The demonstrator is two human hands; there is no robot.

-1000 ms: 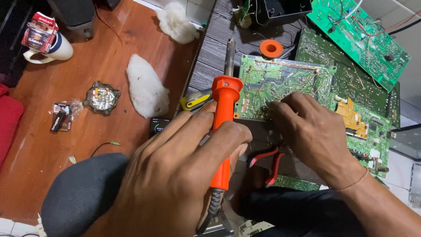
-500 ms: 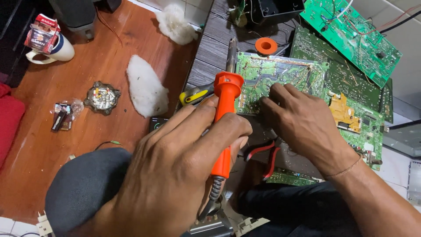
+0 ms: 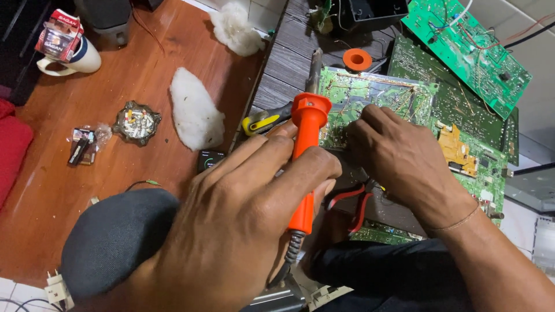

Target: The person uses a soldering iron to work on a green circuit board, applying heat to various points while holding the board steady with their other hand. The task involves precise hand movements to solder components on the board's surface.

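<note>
The orange soldering iron stands nearly upright in the middle of the view, its wide collar at the top and its black cord trailing down toward the person's lap. The left hand is closed around its handle in a pen-like grip, thumb and fingers wrapped round the shaft, which keeps the tool steady and lets the tip be steered finely; the tip itself is hidden behind the hand. Just beyond it lies a green circuit board on the dark wooden bench, solder side up. The right hand rests on that board with its fingers curled down, seemingly pinning it flat; whether it pinches anything I cannot tell. Red-handled pliers sit under the wrist. A yellow-and-black screwdriver lies beside the iron, an orange solder spool farther back, and more boards are stacked to the right. On the red-brown floor lie white wadding, an ashtray and a mug.
</note>
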